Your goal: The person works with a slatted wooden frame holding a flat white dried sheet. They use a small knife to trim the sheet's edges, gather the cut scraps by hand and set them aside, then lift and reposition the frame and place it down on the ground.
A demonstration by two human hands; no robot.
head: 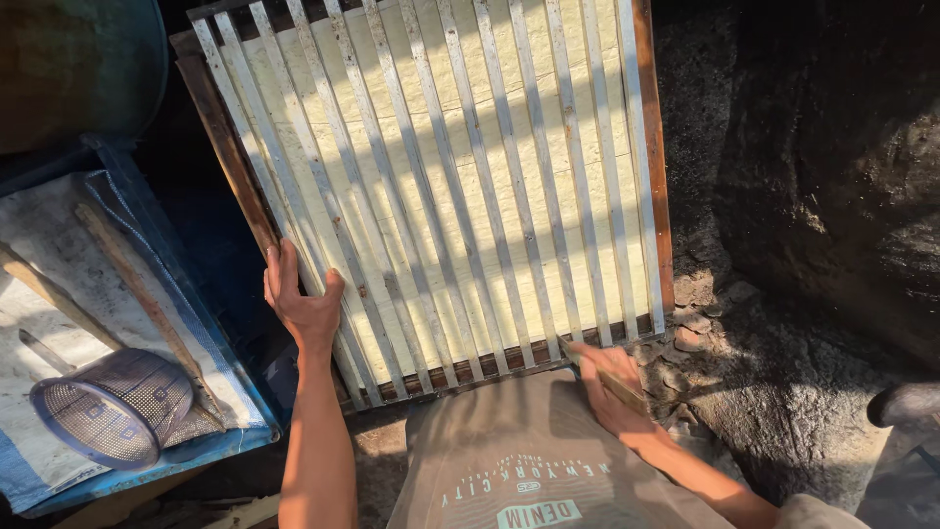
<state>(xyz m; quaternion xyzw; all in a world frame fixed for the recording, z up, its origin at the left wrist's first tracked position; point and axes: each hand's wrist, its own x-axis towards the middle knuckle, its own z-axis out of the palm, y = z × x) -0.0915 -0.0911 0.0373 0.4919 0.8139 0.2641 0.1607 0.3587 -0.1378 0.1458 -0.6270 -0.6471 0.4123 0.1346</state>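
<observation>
Fingers of left hand (299, 299) grip slatted frame (441, 186); right hand (612, 377) holds stick (602, 372).

Rough earthen ground (783, 392), dark rock wall (842, 176) right, blue tarp (157, 245) left, harsh sunlight, deep shadows.

At the left, a blue tarp (211, 294) lines a shallow tray holding a pale sheet, two long wooden sticks (137, 289) and a round mesh basket (113, 407) lying on its side. Dark rough rock (832, 186) rises at the right, with flat stone chips (690, 328) on the grey ground.
</observation>
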